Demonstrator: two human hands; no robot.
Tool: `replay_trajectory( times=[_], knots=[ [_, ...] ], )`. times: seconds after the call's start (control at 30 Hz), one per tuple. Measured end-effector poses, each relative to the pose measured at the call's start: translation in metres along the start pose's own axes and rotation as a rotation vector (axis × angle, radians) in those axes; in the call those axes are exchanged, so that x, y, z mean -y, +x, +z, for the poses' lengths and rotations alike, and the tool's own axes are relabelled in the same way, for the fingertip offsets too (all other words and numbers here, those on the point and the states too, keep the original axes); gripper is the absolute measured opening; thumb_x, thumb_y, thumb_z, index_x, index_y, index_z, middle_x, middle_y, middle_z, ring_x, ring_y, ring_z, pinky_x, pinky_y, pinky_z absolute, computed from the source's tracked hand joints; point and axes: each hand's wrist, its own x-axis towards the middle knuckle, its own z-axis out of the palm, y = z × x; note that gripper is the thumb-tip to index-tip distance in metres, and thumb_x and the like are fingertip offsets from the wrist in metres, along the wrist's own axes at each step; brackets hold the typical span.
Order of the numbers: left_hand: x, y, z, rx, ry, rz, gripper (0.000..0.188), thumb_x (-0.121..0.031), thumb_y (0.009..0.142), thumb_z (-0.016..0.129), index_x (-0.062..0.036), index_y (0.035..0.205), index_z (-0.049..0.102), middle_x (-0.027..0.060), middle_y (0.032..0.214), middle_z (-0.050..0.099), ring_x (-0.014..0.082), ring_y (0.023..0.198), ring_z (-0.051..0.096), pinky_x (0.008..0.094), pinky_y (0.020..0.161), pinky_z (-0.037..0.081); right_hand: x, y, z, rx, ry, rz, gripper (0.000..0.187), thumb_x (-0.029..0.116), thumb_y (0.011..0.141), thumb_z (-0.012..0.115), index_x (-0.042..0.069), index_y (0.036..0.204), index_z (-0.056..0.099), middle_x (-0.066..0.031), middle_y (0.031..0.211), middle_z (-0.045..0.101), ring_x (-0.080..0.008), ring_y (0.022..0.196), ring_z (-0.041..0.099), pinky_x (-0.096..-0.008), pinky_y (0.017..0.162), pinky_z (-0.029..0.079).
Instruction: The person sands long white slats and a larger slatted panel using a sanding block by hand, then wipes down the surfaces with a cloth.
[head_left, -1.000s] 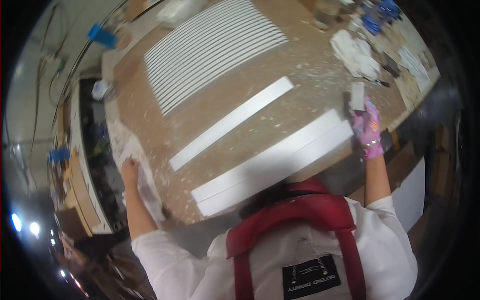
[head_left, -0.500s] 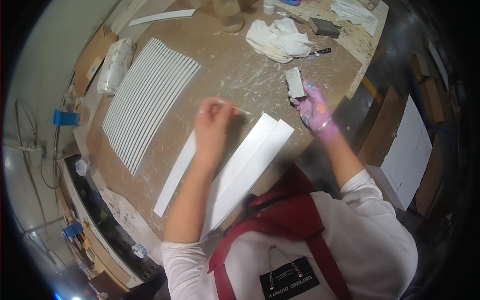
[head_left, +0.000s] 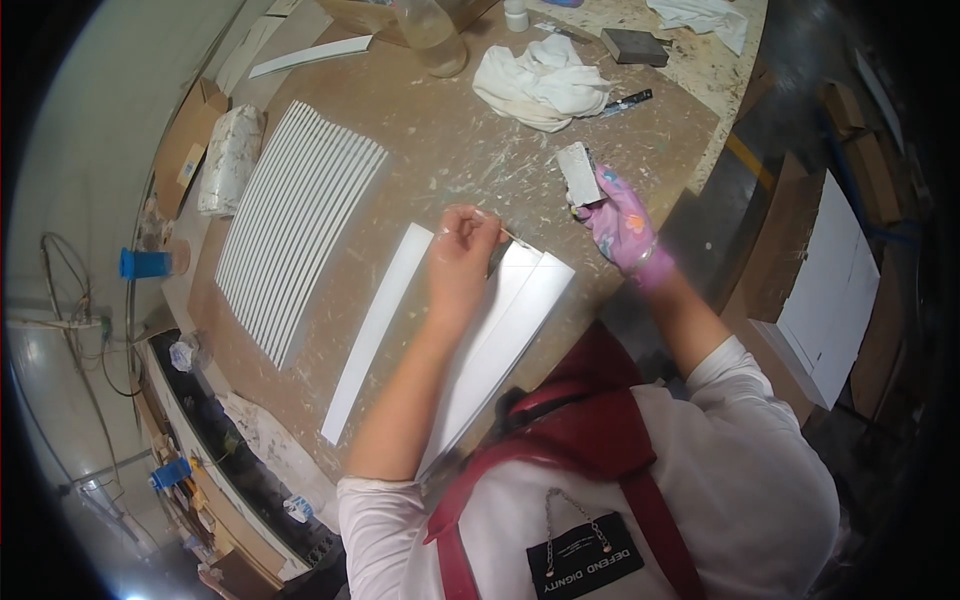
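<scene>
My bare left hand (head_left: 466, 250) is closed in a pinch on a thin stick (head_left: 514, 237). The stick's tip sits at the far end of two long white strips (head_left: 520, 315) lying side by side, partly under my forearm. In a pink flowered glove, my right hand (head_left: 624, 228) grips a small whitish-grey block (head_left: 579, 173), held up to the right of the strips. What covers the block's top face is too small to tell. A single white strip (head_left: 372, 340) lies left of my left forearm.
Many slim white strips (head_left: 300, 235) lie in a row at the left. Farther back are a crumpled white cloth (head_left: 540, 85), a black-handled tool (head_left: 628, 102), a dark block (head_left: 635, 46) and a jar of cloudy liquid (head_left: 432, 40). A white-topped box (head_left: 825, 290) stands beyond the table's right edge.
My left hand has moved right and slightly nearer, bringing the stick's tip to the strips' far end. The right hand still holds the block, with little shift.
</scene>
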Motion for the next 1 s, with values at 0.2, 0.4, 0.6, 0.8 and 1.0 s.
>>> replay_trajectory(
  times=[0.2, 0.4, 0.6, 0.8, 1.0],
  knots=[
    [-0.002, 0.000, 0.002, 0.021, 0.105, -0.007, 0.009, -0.006, 0.093, 0.057, -0.0019, 0.098, 0.051, 0.0045, 0.088, 0.060, 0.0104, 0.080, 0.059, 0.0225, 0.073, 0.047, 0.002, -0.001, 0.001, 0.038, -0.009, -0.017, 0.034, 0.025, 0.096, 0.051, 0.008, 0.126, 0.051, -0.0034, 0.116, 0.060, -0.0134, 0.098, 0.058, -0.0277, 0.078, 0.046],
    [0.002, 0.002, 0.003, 0.021, 0.094, 0.008, 0.010, -0.006, 0.093, 0.057, -0.0009, 0.099, 0.050, 0.0048, 0.088, 0.060, 0.0108, 0.080, 0.060, 0.0232, 0.074, 0.048, 0.003, -0.004, 0.004, 0.038, 0.014, -0.016, 0.035, 0.025, 0.097, 0.051, 0.007, 0.127, 0.051, -0.0042, 0.116, 0.060, -0.0139, 0.098, 0.059, -0.0272, 0.079, 0.046],
    [0.007, 0.003, 0.002, 0.018, 0.109, -0.005, 0.010, -0.005, 0.093, 0.057, -0.0012, 0.098, 0.050, 0.0047, 0.088, 0.060, 0.0105, 0.080, 0.060, 0.0229, 0.073, 0.048, 0.001, -0.001, 0.002, 0.017, 0.008, -0.014, 0.034, 0.024, 0.097, 0.051, 0.007, 0.126, 0.051, -0.0046, 0.114, 0.060, -0.0133, 0.097, 0.059, -0.0265, 0.077, 0.047],
    [0.001, 0.001, 0.006, 0.012, 0.062, 0.003, 0.010, -0.006, 0.093, 0.058, -0.0018, 0.098, 0.050, 0.0043, 0.086, 0.060, 0.0103, 0.080, 0.059, 0.0229, 0.072, 0.048, 0.003, -0.002, 0.000, 0.027, 0.013, -0.013, 0.033, 0.024, 0.097, 0.052, 0.007, 0.125, 0.051, -0.0044, 0.113, 0.061, -0.0132, 0.096, 0.059, -0.0264, 0.076, 0.047],
    [-0.006, -0.002, 0.006, -0.019, 0.093, 0.005, 0.009, -0.006, 0.092, 0.058, -0.0022, 0.097, 0.051, 0.0049, 0.086, 0.061, 0.0103, 0.079, 0.060, 0.0223, 0.073, 0.048, 0.001, -0.003, 0.003, 0.026, 0.007, -0.017, 0.033, 0.024, 0.097, 0.052, 0.007, 0.125, 0.052, -0.0047, 0.113, 0.061, -0.0135, 0.096, 0.059, -0.0266, 0.076, 0.047]
  ],
)
